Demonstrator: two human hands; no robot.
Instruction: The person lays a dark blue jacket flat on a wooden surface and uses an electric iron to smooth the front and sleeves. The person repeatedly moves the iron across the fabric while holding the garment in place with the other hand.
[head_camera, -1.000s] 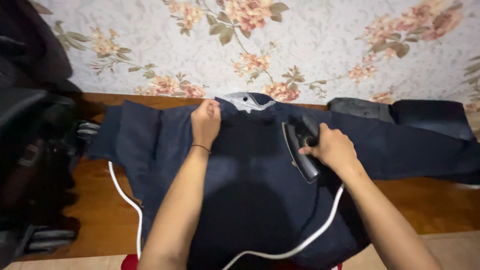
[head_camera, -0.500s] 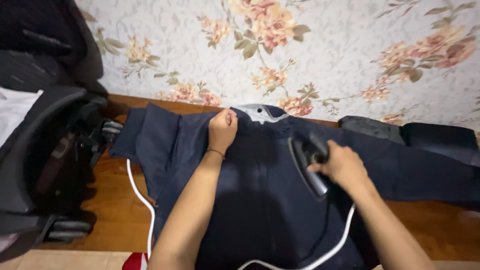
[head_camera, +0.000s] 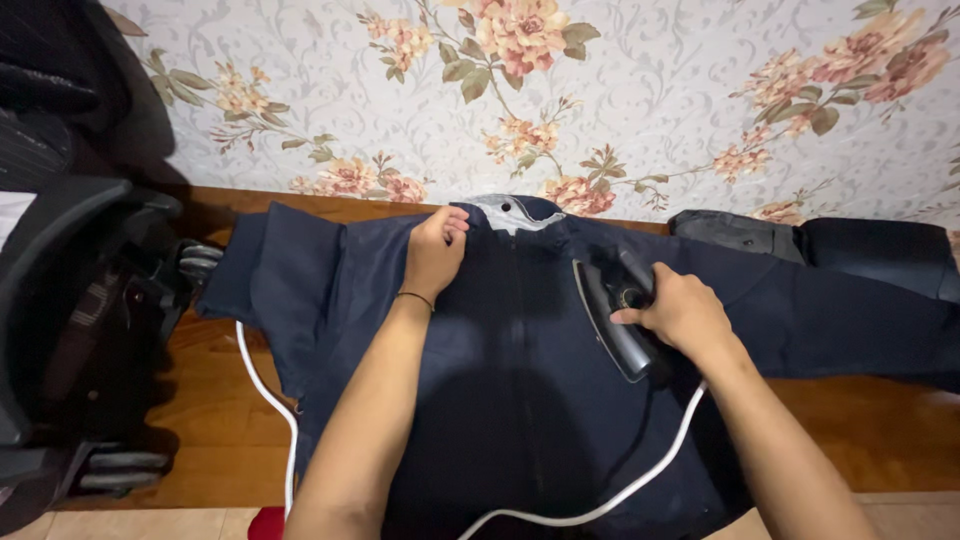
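**Ironing a dark jacket, collar pinned, iron on the chest**

Dark navy jacket lies front-up on a wooden surface, collar toward the floral wall, zip line running down the middle. All places below are relative to the jacket.

- Left hand: at the collar, left of the grey neck lining. Fingers curled tight into the cloth, bunching and holding it down.
- Right hand: closed around the handle of the black iron, right of the zip, upper chest. Iron looks tipped on its edge rather than flat on the fabric, but it is dark on dark, so not certain.
- White cord trails from the iron down over the lower jacket and loops back up past its left edge.
- Black office chair stands off the left sleeve. Another dark folded garment lies past the right shoulder.

My read on doing this pass well: keep the collar hand pulling away from the iron so the panel stays taut, set the soleplate flat, stroke from the collar toward the hem, steer clear of the zip, and flick the cord off the cloth first.
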